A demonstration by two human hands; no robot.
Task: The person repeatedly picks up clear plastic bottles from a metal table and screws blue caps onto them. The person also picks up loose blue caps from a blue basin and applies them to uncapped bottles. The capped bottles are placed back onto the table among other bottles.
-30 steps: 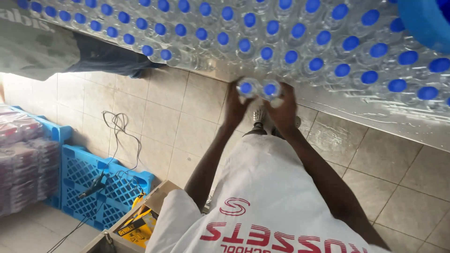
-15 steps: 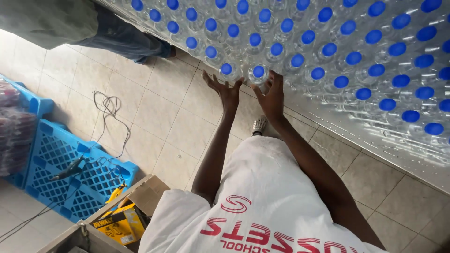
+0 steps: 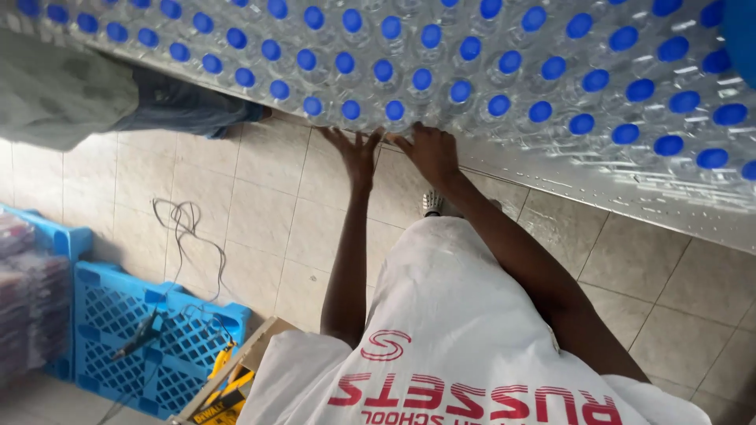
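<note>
Both arms stretch straight toward twelve o'clock, left hand (image 3: 356,151) flat with fingers splayed, right hand (image 3: 429,149) beside it at one o'clock, palm down, fingers curled.

Bottles (image 3: 409,71): clear glossy plastic wrapped in shiny film; caps (image 3: 351,109) smooth blue plastic. Floor (image 3: 260,212): beige glazed tile, faint sheen, matt grout lines. Crate (image 3: 118,330): moulded blue plastic lattice (matt). Shirt (image 3: 457,315): white woven cloth, matt, with red print. Cable (image 3: 185,224): thin, smooth-sheathed.
</note>
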